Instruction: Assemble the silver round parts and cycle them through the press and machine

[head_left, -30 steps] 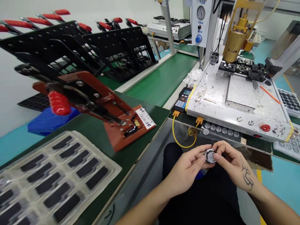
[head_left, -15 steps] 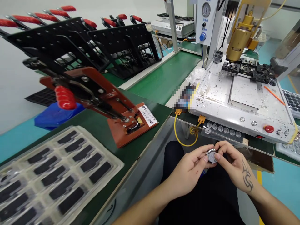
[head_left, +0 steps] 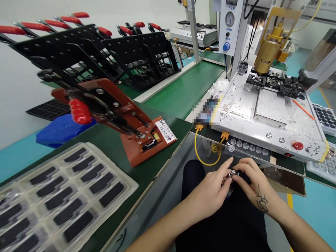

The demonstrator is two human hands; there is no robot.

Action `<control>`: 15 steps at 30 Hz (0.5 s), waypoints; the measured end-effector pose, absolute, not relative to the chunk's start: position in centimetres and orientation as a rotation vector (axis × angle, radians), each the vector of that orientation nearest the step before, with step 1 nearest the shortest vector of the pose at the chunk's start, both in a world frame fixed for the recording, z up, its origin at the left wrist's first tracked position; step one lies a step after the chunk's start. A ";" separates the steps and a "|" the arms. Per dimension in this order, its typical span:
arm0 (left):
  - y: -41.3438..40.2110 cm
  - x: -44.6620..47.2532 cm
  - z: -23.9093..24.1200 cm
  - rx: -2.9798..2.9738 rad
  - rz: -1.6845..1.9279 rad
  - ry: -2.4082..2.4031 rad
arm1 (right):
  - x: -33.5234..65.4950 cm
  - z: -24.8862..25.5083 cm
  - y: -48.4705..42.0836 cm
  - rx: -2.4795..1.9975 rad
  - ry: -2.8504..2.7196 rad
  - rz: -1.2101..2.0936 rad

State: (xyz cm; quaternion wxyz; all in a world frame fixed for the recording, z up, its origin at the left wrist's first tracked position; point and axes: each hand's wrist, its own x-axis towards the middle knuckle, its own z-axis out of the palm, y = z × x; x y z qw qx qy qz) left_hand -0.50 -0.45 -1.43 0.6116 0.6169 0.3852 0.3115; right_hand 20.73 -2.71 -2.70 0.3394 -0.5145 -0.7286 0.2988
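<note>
Above my lap, a small round piece with a shiny silver rim (head_left: 231,173), like a watch case, sits between both hands. It is turned nearly edge-on, and fingers cover much of it. My left hand (head_left: 210,189) pinches its left side between thumb and fingers. On the opposite side, the thumb and curled fingers of my right hand (head_left: 249,178) grip the same piece. A tattoo marks the back of that hand.
Left on the green bench stand a brown clamp fixture (head_left: 141,147) and a tray of black parts (head_left: 131,189). A white machine (head_left: 236,119) with a gold head (head_left: 267,52) stands right, with a strip of round stickers (head_left: 245,145) at its front edge. A yellow cable (head_left: 196,150) hangs between.
The silver-rimmed piece has turned from showing its printed face to nearly edge-on. My left index finger has straightened upward, and both hands have shifted slightly left.
</note>
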 end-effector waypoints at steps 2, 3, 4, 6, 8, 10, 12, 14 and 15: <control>0.2 -1.2 -1.0 1.469 0.713 0.879 | 20.5 -2.5 -2.3 -1.250 -1.904 0.762; 0.5 -1.4 -0.8 1.432 0.739 0.871 | 20.3 -2.3 -2.1 -1.243 -1.849 0.768; 0.7 -1.5 -0.7 1.366 0.776 0.866 | 20.1 -2.2 -1.9 -1.254 -1.768 0.806; 0.8 -1.4 -0.7 1.214 0.858 0.880 | 19.5 -2.0 -1.6 -1.283 -1.572 0.986; 0.5 -1.1 -0.9 1.092 0.904 0.900 | 18.9 -2.0 -1.3 -1.277 -1.394 1.206; 0.0 -0.9 -1.1 1.009 0.917 0.911 | 18.3 -2.2 -1.2 -1.251 -1.288 1.350; -0.4 -1.1 -1.1 0.970 0.914 0.921 | 17.9 -2.4 -1.2 -1.247 -1.270 1.408; -0.6 -1.5 -0.8 0.980 0.909 0.942 | 17.9 -2.3 -1.1 -1.228 -1.326 1.417; -0.6 -1.8 -0.7 0.996 0.904 0.955 | 18.0 -2.1 -0.9 -1.205 -1.388 1.409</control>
